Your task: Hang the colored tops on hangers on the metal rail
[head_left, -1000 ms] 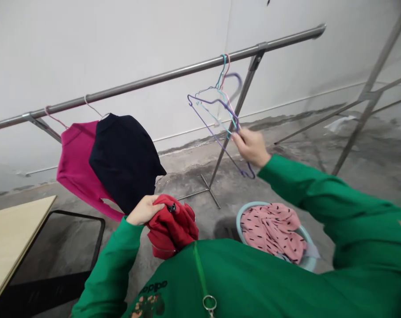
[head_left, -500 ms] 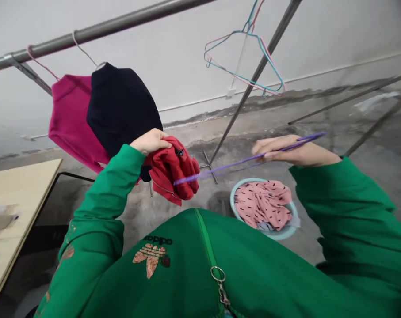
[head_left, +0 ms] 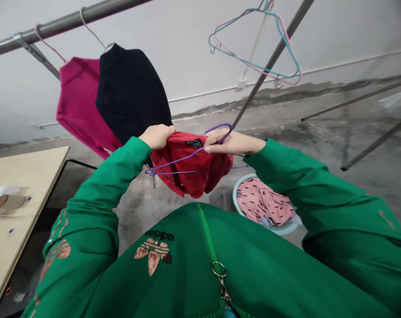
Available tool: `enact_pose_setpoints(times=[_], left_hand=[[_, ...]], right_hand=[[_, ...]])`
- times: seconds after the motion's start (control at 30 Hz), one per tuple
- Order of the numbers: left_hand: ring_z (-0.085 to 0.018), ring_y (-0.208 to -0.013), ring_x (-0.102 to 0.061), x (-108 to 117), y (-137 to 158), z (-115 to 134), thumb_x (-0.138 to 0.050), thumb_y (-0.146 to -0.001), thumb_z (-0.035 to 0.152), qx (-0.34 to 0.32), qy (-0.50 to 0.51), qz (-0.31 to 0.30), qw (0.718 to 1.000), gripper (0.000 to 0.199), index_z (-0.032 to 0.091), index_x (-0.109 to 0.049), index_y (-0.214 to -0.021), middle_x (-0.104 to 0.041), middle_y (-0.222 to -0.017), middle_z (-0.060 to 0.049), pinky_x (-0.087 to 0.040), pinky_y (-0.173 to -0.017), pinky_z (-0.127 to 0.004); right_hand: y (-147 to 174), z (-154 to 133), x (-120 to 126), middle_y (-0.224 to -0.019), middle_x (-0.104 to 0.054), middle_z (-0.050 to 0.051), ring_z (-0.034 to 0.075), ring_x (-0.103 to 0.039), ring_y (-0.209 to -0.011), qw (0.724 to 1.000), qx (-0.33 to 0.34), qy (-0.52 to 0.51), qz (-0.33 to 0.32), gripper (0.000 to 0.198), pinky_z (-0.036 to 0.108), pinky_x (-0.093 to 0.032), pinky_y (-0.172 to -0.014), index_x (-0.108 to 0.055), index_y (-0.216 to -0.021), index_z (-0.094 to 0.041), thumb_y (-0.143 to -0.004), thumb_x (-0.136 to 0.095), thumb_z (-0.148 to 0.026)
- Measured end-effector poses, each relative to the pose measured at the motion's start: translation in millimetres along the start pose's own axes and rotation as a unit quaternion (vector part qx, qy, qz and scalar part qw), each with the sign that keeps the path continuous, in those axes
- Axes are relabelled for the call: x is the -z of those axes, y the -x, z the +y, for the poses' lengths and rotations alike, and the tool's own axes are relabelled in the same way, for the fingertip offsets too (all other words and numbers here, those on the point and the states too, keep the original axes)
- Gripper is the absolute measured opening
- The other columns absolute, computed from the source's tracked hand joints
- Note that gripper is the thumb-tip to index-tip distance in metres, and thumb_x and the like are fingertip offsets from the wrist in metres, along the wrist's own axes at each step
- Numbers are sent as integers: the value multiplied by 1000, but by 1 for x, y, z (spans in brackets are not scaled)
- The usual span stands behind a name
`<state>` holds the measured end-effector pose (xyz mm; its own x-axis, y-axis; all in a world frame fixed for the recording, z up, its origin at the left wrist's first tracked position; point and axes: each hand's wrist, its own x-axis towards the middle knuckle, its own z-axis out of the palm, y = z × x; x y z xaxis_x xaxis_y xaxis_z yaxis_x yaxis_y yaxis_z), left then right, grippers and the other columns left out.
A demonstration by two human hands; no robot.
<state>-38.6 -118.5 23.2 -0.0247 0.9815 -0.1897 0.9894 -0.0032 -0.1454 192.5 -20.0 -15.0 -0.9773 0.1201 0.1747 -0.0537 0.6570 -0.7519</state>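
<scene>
A red garment [head_left: 193, 176] with a black label at its collar hangs in front of me. My left hand [head_left: 158, 136] is closed on its top edge at the left. A purple clothes hanger [head_left: 177, 160] lies across the front of the garment, its hook upward. My right hand [head_left: 231, 142] grips the hanger near the hook, close to the garment's collar. Whether those fingers also pinch the red fabric I cannot tell. The hanger's right end is partly hidden behind my right hand.
A magenta top [head_left: 79, 97] and a dark navy top [head_left: 130, 92] hang from a metal rail [head_left: 64, 23] on the left. Blue and pink hangers [head_left: 253, 66] dangle at upper right. A light-blue basin [head_left: 236, 194] holds pink patterned clothing. A wooden table [head_left: 24, 168] stands left.
My right hand has brought the purple hanger leftward to the red garment. The garment, bunched before, is now spread wider with its collar label showing.
</scene>
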Motion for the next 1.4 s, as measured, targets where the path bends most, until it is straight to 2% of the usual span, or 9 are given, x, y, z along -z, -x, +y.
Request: enact_pose_setpoints(times=[0.2, 0.37, 0.47, 0.6, 0.73, 0.87, 1.03, 1.17, 1.4], left_hand=[[-34, -114, -52, -39, -1, -32, -40, -80, 5, 159, -8, 150, 976, 59, 17, -37, -138, -53, -121, -19, -46, -89, -46], [-36, -130, -34, -48, 5, -53, -55, -66, 2, 128, 112, 206, 964, 83, 17, -28, -143, -25, -147, -18, -42, -101, -47], [-31, -118, -46, -44, 10, -51, -55, -63, 2, 95, 207, 208, 951, 83, 16, -28, -141, -35, -138, -17, -45, -97, -44], [-19, -84, -55, -34, 10, -46, -55, -64, 9, 55, 278, 150, 947, 56, 18, -48, -119, -57, -98, -6, -48, -80, -33], [-15, -71, -50, -29, 6, -43, -60, -71, 27, 89, 270, 193, 939, 19, 18, -56, -87, -57, -78, -1, -43, -67, -27], [-14, -63, -47, -26, 11, -33, -55, -79, 50, 117, 265, 219, 932, 33, 17, -56, -74, -51, -64, 1, -39, -61, -26], [-22, -90, -56, -25, 25, -1, -48, -85, 42, 8, 200, 195, 960, 32, 15, -61, -74, -60, -93, -9, -44, -83, -36], [-35, -132, -32, -27, 20, 19, -54, -82, 35, 7, 118, 247, 962, 25, 14, -63, -71, -43, -137, -14, -24, -107, -53], [-18, -81, -56, -21, 4, 16, -47, -86, 36, -86, 182, 179, 963, 35, 18, -51, -57, -56, -88, -8, -47, -76, -32]], right_hand=[[-4, -29, 39, -64, -53, 0, 11, -44, -64, 992, -123, 4, 24, 35, 25, -34, -62, -59, -64, -16, -77, -61, -49], [9, -30, 54, -60, -51, 0, 10, -40, -59, 973, -214, 2, 88, 33, 26, -31, -58, -61, -65, -15, -73, -68, -47], [18, -28, 59, -58, -52, 1, 11, -43, -59, 959, -246, -2, 139, 31, 28, -32, -59, -63, -67, -15, -72, -70, -44], [27, -22, 65, -62, -56, 1, 13, -49, -63, 960, -205, -28, 191, 26, 29, -38, -63, -65, -67, -16, -73, -71, -41], [31, -10, 62, -60, -55, 0, 13, -50, -61, 966, -157, -38, 201, 24, 29, -41, -61, -66, -68, -17, -72, -73, -39], [26, -5, 49, -59, -53, 0, 12, -49, -60, 954, -150, -29, 256, 25, 29, -41, -60, -64, -68, -16, -74, -71, -39], [15, -11, 37, -65, -58, 3, 14, -50, -64, 954, -115, -5, 276, 27, 30, -44, -62, -61, -64, -17, -74, -67, -41], [9, -16, 37, -65, -56, 2, 12, -48, -61, 967, -98, 3, 235, 28, 29, -42, -60, -62, -64, -18, -73, -68, -43], [9, -19, 51, -70, -57, 2, 13, -51, -71, 980, -88, 7, 177, 26, 28, -44, -67, -64, -69, -16, -73, -70, -42]])
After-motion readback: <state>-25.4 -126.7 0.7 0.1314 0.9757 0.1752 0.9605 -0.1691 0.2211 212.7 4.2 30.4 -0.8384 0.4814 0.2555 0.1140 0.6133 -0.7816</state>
